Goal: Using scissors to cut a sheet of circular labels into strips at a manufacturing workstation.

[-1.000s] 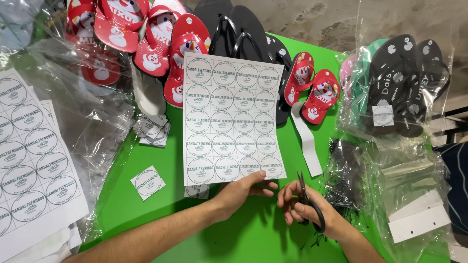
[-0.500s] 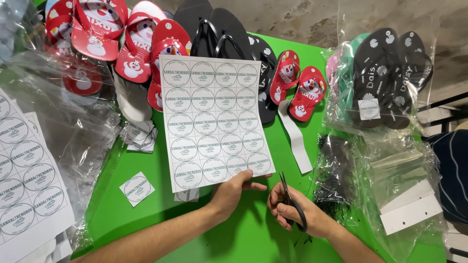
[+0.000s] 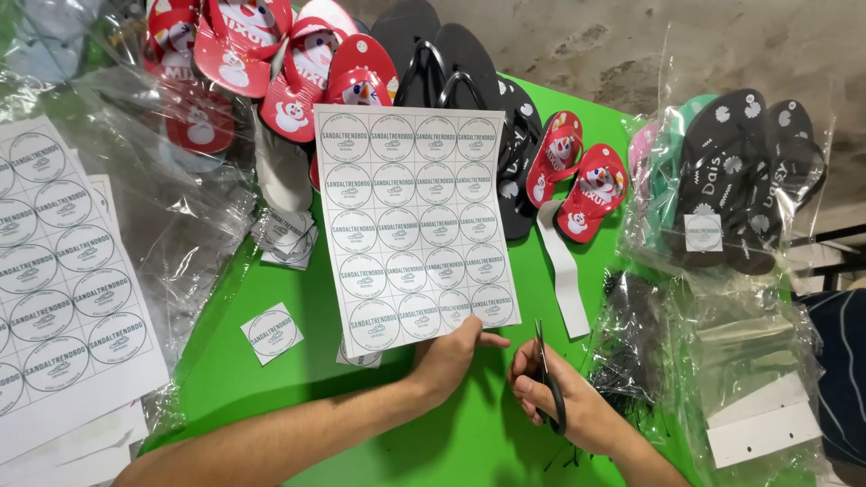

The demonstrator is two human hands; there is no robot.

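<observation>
The left hand [image 3: 448,359] pinches the bottom edge of a white sheet of round printed labels [image 3: 413,221], thumb on top near the lower right corner, holding it flat over the green counter [image 3: 271,388]. Its grip is clenched on that edge. The right hand [image 3: 564,406] is wrapped around a pair of black-handled scissors [image 3: 547,379], fingers through the loops, blades nearly together and pointing up toward the sheet's lower right corner, just beside it but not yet touching the paper.

One cut square label [image 3: 271,334] lies loose on the counter to the left, with a few more [image 3: 289,236] piled near the sheet's upper left. A second, fuller label sheet [image 3: 59,271] sits at the far left on clear plastic bags [image 3: 171,198]. Red snowman sandals [image 3: 271,63] and black sandals [image 3: 451,63] crowd the far end, a small red pair [image 3: 577,180] lies to the right beside a white paper strip [image 3: 564,275], and bagged dark sandals [image 3: 740,180] sit further right.

As I see it, the risk is in how the sheet is held: only one edge is pinched, so the paper could sag or swing as the blades bite, sending a cut through a printed circle. The left thumb also lies close to the blade line and could get nicked. Loose squares could slide under the bags.
</observation>
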